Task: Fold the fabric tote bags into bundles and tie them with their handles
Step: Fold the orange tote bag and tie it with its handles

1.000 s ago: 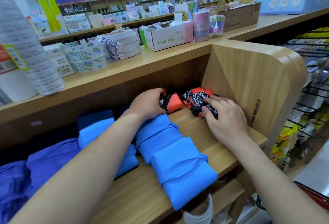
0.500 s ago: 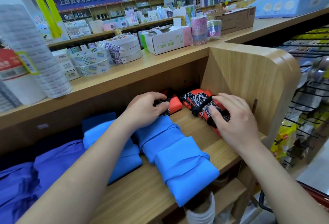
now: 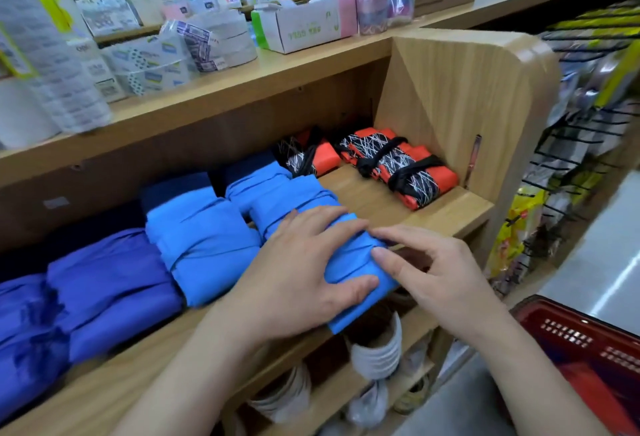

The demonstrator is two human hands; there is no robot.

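A light blue folded tote bundle [image 3: 349, 262] lies at the front edge of the wooden shelf [image 3: 446, 210], its near end jutting over the edge. My left hand [image 3: 298, 276] lies flat on top of it with the thumb along its near side. My right hand [image 3: 429, 273] touches its right end with the fingertips. Behind it lies another light blue bundle [image 3: 263, 183]. Two orange and black patterned bundles [image 3: 398, 165] [image 3: 304, 155], tied with black handles, sit at the back right of the shelf, free of both hands.
More blue bundles [image 3: 201, 231] and purple-blue ones [image 3: 104, 283] fill the shelf to the left. A wooden side panel [image 3: 460, 100] closes the shelf on the right. Tape rolls and boxes [image 3: 304, 23] stand on the upper shelf. A red basket [image 3: 585, 349] sits at lower right.
Both hands left the orange and black bundles at the back and came forward onto the front light blue bundle. The orange bundles now lie tied and untouched.
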